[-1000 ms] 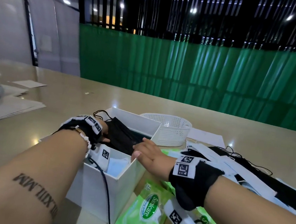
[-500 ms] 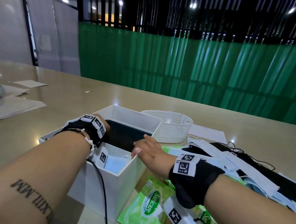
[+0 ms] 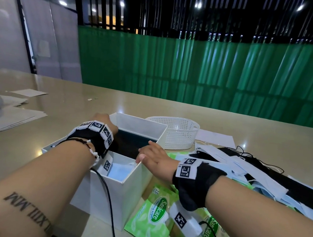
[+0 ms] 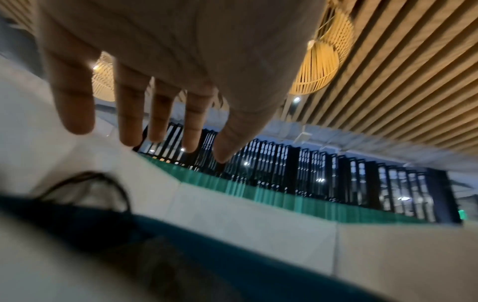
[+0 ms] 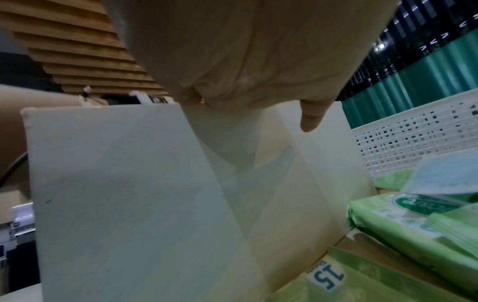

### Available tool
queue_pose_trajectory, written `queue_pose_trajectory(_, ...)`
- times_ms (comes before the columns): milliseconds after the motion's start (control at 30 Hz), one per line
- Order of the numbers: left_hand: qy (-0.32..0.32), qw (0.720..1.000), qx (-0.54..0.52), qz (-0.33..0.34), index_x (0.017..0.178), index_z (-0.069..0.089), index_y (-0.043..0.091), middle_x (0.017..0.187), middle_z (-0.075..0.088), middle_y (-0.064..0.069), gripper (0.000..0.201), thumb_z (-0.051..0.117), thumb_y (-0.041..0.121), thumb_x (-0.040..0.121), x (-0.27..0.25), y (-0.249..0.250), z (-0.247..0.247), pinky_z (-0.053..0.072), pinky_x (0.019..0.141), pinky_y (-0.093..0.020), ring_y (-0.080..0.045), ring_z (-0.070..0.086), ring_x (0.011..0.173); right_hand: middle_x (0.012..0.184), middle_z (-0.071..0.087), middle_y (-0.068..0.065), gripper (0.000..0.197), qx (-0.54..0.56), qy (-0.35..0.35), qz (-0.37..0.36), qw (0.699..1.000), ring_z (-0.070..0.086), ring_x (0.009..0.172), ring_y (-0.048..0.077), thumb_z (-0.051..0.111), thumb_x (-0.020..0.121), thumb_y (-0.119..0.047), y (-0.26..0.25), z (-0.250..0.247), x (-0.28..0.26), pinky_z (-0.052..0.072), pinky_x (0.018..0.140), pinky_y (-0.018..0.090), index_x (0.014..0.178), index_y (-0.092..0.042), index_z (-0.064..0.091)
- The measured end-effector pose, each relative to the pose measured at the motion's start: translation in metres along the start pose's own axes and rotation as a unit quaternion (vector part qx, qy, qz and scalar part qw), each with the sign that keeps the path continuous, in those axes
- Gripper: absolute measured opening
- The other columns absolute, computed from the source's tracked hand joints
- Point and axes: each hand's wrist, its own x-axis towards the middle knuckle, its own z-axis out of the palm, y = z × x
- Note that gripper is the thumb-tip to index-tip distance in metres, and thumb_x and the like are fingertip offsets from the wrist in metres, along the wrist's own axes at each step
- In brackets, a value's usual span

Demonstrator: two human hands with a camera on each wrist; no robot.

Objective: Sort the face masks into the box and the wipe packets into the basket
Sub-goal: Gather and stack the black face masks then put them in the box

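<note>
My left grip [image 4: 145,67] hangs spread over the box [image 3: 141,125]; my right [image 3: 154,159] rests slack on its rim. Glossy beige worktop [image 3: 265,137], green curtain [image 3: 204,73] behind.

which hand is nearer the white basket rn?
Right. The right hand rests on the box's right wall, just in front of the white basket; the left hand is over the box's far-left corner, further away.

"SaniCare" and "15" show on the green wipe packets [image 3: 153,212]; a forearm tattoo [image 3: 28,213] reads "XIII.MM".
</note>
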Motion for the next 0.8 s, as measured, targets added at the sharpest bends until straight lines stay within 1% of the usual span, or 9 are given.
queue_pose_trajectory(100,0.02,0.995,-0.097,0.024,0.097,0.063,0.007,0.088,0.059,-0.01,0.021,0.058,0.019,0.081,-0.014,0.025,-0.024,0.043,0.072,-0.029,-0.027,0.055,0.081,0.151,0.026,0.005,0.04,-0.02,-0.004,-0.001,1.0,-0.001,0.144,0.013,0.02,0.104,-0.024,-0.001,-0.004,-0.003,-0.004,0.099,0.006,0.134,-0.011,0.043)
queue_pose_trajectory(200,0.024,0.98,-0.19,0.058,0.097,0.061,0.009,0.095,0.06,-0.011,0.015,0.056,0.019,0.087,-0.035,0.06,-0.054,0.042,0.076,-0.028,-0.026,0.053,0.086,0.155,0.02,-0.001,0.038,-0.027,-0.019,0.008,0.999,-0.002,0.145,0.014,0.029,0.102,-0.03,0.0,-0.011,-0.005,-0.001,0.112,0.021,0.137,-0.019,0.04)
queue_pose_trajectory(267,0.035,0.968,-0.227,0.101,0.096,0.062,0.013,0.095,0.062,-0.006,0.016,0.057,0.025,0.087,-0.05,0.083,-0.07,0.044,0.077,-0.027,-0.023,0.056,0.088,0.154,0.021,-0.004,0.04,-0.017,-0.003,0.005,1.0,0.01,0.144,0.013,0.04,0.099,-0.034,0.006,-0.017,-0.013,0.008,0.114,0.027,0.137,-0.026,0.04)
queue_pose_trajectory(367,0.018,0.943,-0.296,0.15,0.088,0.06,0.016,0.078,0.057,0.002,0.013,0.058,0.029,0.087,-0.069,0.116,-0.079,0.045,0.069,-0.025,-0.019,0.054,0.082,0.148,0.032,-0.008,0.043,-0.002,0.044,0.037,0.998,0.033,0.135,0.011,0.049,0.095,-0.035,0.023,-0.037,-0.041,0.024,0.101,0.019,0.137,-0.028,0.039)
queue_pose_trajectory(467,-0.048,0.914,-0.366,0.167,0.092,0.059,0.018,0.086,0.058,0.001,0.016,0.057,0.033,0.088,-0.09,0.147,-0.073,0.052,0.083,-0.035,-0.018,0.059,0.089,0.138,0.047,-0.009,0.035,-0.023,0.078,0.117,0.99,0.045,0.124,0.011,0.05,0.094,-0.037,0.053,-0.061,-0.075,0.03,0.09,0.017,0.128,-0.029,0.048)
queue_pose_trajectory(567,-0.167,0.88,-0.421,0.142,0.103,0.054,0.018,0.094,0.055,0.003,0.017,0.054,0.03,0.092,-0.108,0.172,-0.05,0.05,0.082,-0.035,-0.014,0.056,0.086,0.12,0.059,-0.007,0.027,-0.035,0.095,0.212,0.972,0.053,0.105,0.011,0.049,0.094,-0.039,0.089,-0.079,-0.109,0.034,0.08,0.018,0.117,-0.027,0.057)
queue_pose_trajectory(667,-0.28,0.837,-0.46,0.092,0.093,0.051,0.019,0.089,0.051,0.003,0.008,0.053,0.027,0.093,-0.125,0.187,-0.017,0.046,0.075,-0.032,-0.012,0.051,0.079,0.115,0.062,-0.004,0.028,-0.057,0.066,0.294,0.952,0.052,0.093,0.01,0.046,0.095,-0.039,0.119,-0.094,-0.142,0.039,0.073,0.02,0.115,-0.024,0.058)
queue_pose_trajectory(733,-0.323,0.816,-0.477,0.049,0.089,0.051,0.021,0.09,0.051,0.001,0.009,0.054,0.028,0.092,-0.13,0.189,0.008,0.047,0.078,-0.034,-0.015,0.052,0.089,0.111,0.06,-0.004,0.03,-0.071,0.048,0.335,0.938,0.049,0.094,0.01,0.046,0.095,-0.039,0.135,-0.1,-0.162,0.037,0.072,0.019,0.115,-0.022,0.059)
queue_pose_trajectory(800,-0.352,0.78,-0.517,-0.003,0.098,0.051,0.019,0.097,0.051,-0.002,0.012,0.057,0.027,0.091,-0.133,0.186,0.035,0.046,0.085,-0.038,-0.02,0.051,0.099,0.105,0.056,-0.004,0.03,-0.071,0.045,0.367,0.927,0.047,0.094,0.01,0.046,0.096,-0.038,0.148,-0.103,-0.177,0.034,0.071,0.02,0.115,-0.018,0.059)
